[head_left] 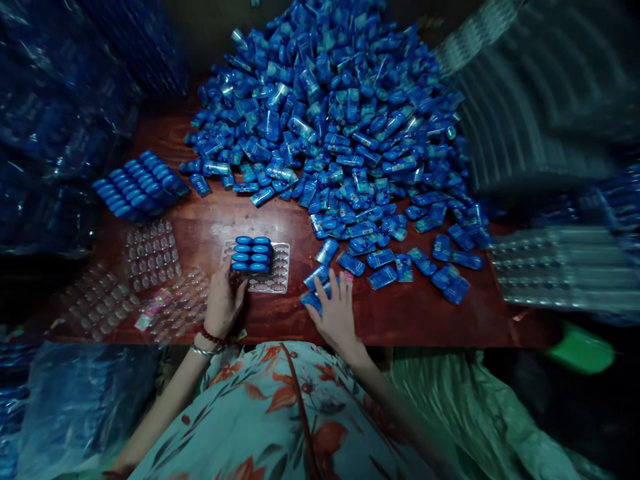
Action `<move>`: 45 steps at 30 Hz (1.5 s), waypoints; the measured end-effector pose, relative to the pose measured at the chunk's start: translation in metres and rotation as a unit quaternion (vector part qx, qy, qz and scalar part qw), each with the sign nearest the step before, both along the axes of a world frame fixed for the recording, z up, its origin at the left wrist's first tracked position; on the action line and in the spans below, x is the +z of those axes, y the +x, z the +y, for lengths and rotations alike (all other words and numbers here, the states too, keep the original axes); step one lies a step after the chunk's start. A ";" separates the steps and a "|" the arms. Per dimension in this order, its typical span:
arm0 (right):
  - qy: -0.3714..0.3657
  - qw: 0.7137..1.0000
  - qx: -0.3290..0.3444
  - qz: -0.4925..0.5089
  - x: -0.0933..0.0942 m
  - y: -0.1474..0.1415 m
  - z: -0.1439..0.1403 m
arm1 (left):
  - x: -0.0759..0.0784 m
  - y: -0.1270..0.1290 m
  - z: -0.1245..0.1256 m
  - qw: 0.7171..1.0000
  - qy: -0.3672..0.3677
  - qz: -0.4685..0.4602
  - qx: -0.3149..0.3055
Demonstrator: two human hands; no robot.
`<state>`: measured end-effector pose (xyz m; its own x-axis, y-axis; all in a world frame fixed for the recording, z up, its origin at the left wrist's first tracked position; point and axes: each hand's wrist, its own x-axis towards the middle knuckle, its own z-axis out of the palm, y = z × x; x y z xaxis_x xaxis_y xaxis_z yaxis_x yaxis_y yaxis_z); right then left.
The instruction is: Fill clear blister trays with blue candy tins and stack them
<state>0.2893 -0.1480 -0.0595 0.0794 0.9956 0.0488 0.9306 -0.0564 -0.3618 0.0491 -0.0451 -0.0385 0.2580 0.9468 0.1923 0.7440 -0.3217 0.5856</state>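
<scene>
Head view: from above, facing forward and down, close over the brown wooden table (410,320).
Shared part: none, one view only.

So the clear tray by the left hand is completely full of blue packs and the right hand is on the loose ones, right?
Not quite. The head view shows the clear tray only partly filled: blue packs occupy its left portion, the other pockets are empty. The left hand rests at its edge, and the right hand is on the loose packs.
</scene>
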 end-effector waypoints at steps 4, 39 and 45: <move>0.032 0.997 0.026 0.072 0.001 -0.007 0.050 | 0.013 0.016 -0.015 0.986 0.152 0.053 0.036; 0.025 0.954 0.216 0.208 0.048 -0.037 0.075 | 0.051 -0.010 -0.047 0.968 -0.147 -0.060 -0.193; -0.002 0.957 0.286 -0.047 0.055 -0.056 0.087 | 0.036 -0.036 -0.024 0.996 0.005 -0.078 -0.034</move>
